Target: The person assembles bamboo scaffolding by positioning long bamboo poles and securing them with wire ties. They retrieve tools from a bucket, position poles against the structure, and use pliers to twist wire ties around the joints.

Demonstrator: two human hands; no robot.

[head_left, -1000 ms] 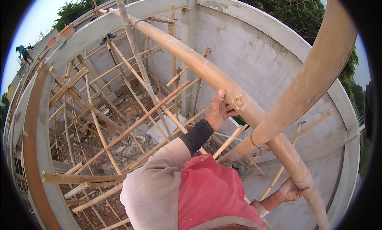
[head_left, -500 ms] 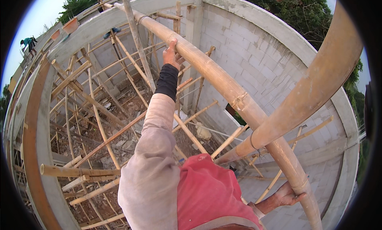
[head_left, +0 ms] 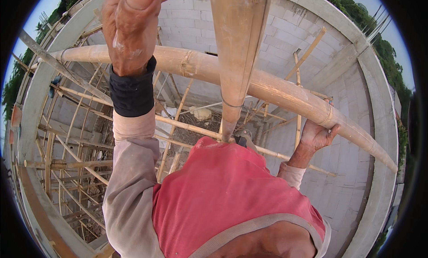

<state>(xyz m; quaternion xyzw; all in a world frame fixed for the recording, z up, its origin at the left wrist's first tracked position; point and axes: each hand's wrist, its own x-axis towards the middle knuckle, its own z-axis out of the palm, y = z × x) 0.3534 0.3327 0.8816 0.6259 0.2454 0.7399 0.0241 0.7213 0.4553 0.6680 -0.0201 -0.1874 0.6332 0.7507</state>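
A thick bamboo pole [head_left: 285,89] runs crosswise in front of me. My right hand [head_left: 317,134] grips it from below near its right end, with the thumb on the near side and fingertips showing behind. My left hand [head_left: 131,33], with a black cuff at the wrist, is raised close to the camera, in front of the pole's left part. Its fingers are mostly cut off by the upper edge, so its grip is hidden. An upright bamboo pole [head_left: 238,44] crosses on the near side of the crosswise one and reaches down just beyond my red shirt.
Thin bamboo scaffolding [head_left: 80,157] stands below on the left, above rubble. A pale block wall [head_left: 330,186] rises on the right, bordered by a concrete beam [head_left: 379,124]. A slanting pole [head_left: 67,70] meets the crosswise pole's left part. An orange bucket [head_left: 16,116] sits at the far left.
My left hand has come off the crosswise pole and risen toward the camera. My right hand keeps its hold. The view has turned, so the pole lies more level and the other pole stands upright.
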